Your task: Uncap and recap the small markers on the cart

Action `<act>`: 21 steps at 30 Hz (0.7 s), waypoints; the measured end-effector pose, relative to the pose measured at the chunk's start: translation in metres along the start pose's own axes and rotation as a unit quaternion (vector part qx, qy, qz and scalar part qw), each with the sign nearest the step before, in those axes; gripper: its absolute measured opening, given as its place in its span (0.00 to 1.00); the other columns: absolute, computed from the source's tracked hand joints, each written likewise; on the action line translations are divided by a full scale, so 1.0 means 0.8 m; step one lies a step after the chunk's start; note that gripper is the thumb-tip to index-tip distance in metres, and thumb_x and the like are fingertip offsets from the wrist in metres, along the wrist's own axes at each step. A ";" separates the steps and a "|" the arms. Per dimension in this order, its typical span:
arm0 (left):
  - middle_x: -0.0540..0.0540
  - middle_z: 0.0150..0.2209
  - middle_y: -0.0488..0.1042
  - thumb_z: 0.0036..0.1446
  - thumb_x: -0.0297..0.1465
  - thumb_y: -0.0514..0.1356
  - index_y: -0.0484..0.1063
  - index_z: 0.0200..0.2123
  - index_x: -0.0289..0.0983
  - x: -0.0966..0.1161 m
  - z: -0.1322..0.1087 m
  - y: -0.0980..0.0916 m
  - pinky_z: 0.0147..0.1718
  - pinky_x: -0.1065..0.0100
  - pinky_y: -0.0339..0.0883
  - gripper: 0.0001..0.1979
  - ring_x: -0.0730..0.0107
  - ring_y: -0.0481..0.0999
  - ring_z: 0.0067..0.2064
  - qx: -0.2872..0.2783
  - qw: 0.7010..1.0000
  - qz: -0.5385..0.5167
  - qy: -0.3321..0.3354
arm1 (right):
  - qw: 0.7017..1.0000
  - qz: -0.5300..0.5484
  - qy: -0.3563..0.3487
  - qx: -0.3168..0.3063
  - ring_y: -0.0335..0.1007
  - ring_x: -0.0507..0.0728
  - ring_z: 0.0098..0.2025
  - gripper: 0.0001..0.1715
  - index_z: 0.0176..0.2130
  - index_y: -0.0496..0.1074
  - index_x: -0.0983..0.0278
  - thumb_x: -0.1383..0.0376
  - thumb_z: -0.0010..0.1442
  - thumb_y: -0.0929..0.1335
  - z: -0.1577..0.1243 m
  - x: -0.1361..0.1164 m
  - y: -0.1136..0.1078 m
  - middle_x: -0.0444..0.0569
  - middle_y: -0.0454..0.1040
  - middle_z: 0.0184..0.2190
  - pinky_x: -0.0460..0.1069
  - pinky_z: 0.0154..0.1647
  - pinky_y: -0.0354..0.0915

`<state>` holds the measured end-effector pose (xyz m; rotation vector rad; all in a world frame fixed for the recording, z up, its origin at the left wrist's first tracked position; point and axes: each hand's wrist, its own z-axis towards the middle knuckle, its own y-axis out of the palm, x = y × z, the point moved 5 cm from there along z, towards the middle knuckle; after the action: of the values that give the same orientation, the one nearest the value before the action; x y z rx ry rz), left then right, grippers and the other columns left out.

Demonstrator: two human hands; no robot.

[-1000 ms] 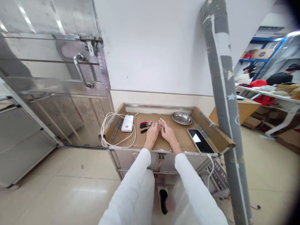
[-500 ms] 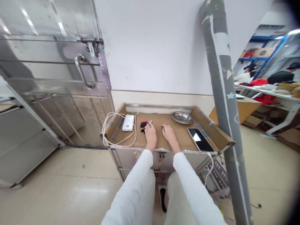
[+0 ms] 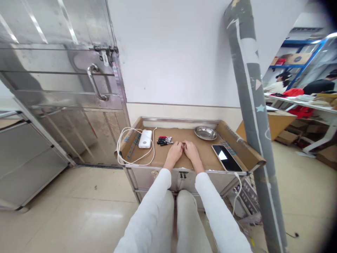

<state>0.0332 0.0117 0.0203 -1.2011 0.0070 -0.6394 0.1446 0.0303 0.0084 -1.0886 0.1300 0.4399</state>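
Observation:
My left hand (image 3: 174, 153) and my right hand (image 3: 191, 151) meet fingertip to fingertip above the brown paper lining (image 3: 158, 159) of the cabinet top. The fingers of both hands are bent together, and anything between them is too small to make out. Just left of my left hand lie several pens (image 3: 164, 141) side by side, red at the back and black in front. A white power bank (image 3: 145, 139) with a looped white cable (image 3: 119, 147) is farther left. Behind my right hand stands a round metal dish (image 3: 205, 133). A phone (image 3: 226, 158) lies to the right.
A thick grey patterned roll (image 3: 256, 105) leans at the cabinet's right side. The metal door (image 3: 65, 88) is on the left. Raised cardboard flaps (image 3: 237, 144) edge the cabinet top. Two people sit in the right background near a table and a blue shelf (image 3: 302, 66).
My left hand has moved right, away from the pens, to meet my right hand, and the pens now show fully. The view has shifted slightly.

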 end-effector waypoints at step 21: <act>0.38 0.42 0.70 0.61 0.23 0.47 0.68 0.40 0.32 -0.005 -0.004 -0.009 0.48 0.61 0.62 0.11 0.60 0.69 0.47 0.041 0.995 0.067 -0.064 | 1.000 0.023 -0.001 0.004 0.68 0.57 0.47 0.19 0.45 0.71 0.66 0.74 0.59 0.57 0.000 0.005 0.004 0.54 0.75 0.44 0.51 0.51 0.60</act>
<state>0.0254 0.0097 0.0243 -1.1503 -0.0461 -0.4408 0.1469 0.0323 0.0046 -1.0797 0.1547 0.4808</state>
